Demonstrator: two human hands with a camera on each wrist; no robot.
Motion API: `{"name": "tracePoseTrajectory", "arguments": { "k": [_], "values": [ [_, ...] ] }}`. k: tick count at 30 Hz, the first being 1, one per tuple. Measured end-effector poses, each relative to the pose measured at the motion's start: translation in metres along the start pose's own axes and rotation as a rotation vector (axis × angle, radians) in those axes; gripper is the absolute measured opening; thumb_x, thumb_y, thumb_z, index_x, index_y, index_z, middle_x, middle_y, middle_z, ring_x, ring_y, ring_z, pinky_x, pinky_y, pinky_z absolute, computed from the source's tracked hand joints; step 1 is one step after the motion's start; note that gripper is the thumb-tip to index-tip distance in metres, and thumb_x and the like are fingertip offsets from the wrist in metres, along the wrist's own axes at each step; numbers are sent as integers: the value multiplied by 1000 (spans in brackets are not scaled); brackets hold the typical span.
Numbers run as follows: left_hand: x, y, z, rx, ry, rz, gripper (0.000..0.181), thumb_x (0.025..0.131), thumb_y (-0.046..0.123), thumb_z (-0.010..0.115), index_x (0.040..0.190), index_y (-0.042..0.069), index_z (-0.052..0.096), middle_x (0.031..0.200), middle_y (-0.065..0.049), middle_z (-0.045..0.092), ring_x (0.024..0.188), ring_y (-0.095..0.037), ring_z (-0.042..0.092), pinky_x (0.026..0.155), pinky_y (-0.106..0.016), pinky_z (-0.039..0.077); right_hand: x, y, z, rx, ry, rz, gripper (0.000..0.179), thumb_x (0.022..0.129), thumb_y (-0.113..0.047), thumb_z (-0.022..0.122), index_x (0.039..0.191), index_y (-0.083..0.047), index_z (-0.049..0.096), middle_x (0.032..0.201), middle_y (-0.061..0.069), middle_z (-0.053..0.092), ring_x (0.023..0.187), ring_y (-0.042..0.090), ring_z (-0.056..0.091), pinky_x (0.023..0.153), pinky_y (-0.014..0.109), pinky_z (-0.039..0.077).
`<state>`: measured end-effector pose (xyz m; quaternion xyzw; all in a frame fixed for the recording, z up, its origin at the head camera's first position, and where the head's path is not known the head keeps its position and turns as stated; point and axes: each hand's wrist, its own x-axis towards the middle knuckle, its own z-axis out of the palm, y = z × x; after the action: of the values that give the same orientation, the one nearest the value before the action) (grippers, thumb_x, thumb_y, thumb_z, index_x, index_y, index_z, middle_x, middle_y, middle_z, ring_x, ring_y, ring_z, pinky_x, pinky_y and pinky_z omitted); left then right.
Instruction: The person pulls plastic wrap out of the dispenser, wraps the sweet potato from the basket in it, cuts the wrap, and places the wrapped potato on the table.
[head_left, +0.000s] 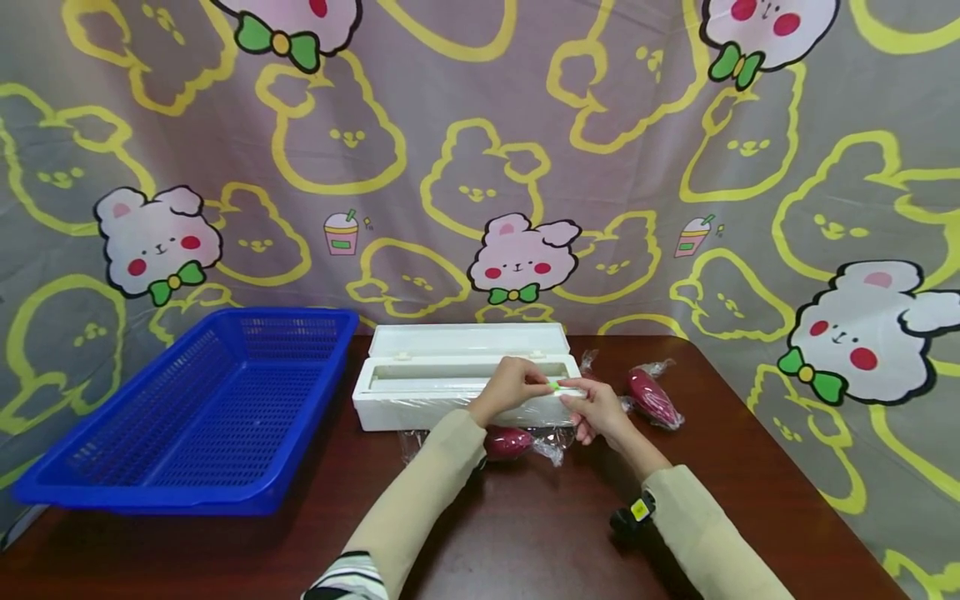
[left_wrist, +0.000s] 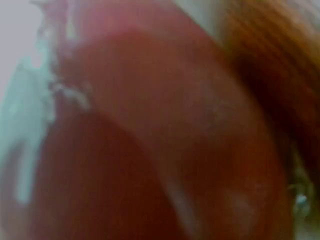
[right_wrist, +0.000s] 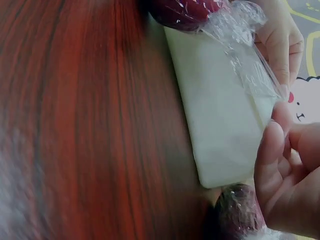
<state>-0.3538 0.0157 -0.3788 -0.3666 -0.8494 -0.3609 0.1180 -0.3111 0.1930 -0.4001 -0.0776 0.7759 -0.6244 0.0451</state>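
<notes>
A long white box (head_left: 435, 412) with its lid (head_left: 468, 340) raised stands at the table's back, with clear cling film (right_wrist: 257, 75) stretched along its front. At its right end, my left hand (head_left: 512, 387) pinches the film's edge beside a small bright green piece (head_left: 555, 386). Close by, my right hand (head_left: 596, 408) pinches the same edge between thumb and finger, the fingertips of both hands nearly meeting. Below the left wrist lies a film-wrapped purple-red vegetable (head_left: 507, 443), its kind unclear. It fills the left wrist view as a blurred reddish shape (left_wrist: 165, 125).
A large blue plastic basket (head_left: 300, 442) occupies the table's left side. Another wrapped purple-red vegetable (head_left: 654, 397) lies right of the box, with one more (right_wrist: 237, 212) partly hidden beside the box's end. A patterned curtain (head_left: 420, 125) hangs behind the dark wooden table (head_left: 525, 533).
</notes>
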Motion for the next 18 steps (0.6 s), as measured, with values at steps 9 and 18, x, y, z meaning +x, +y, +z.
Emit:
{"name": "tracePoseTrajectory", "arguments": {
  "k": [9,18],
  "values": [
    [0,-5,1,-29,1,0,10,76,12,70,78,2,71,71,-4,66,61,-7,57,59,-13,43,4,-6,2,-38,-40,33,52,87,-34,57,125,1,47,48,3,46,32,10,43,34,24,39],
    [-1,0,4,-27,-31,14,11,79,11,68,87,4,70,78,-3,65,64,-6,54,61,-14,42,9,1,10,-16,19,10,39,88,-15,57,120,6,47,40,0,44,31,8,44,31,25,39]
  ]
}}
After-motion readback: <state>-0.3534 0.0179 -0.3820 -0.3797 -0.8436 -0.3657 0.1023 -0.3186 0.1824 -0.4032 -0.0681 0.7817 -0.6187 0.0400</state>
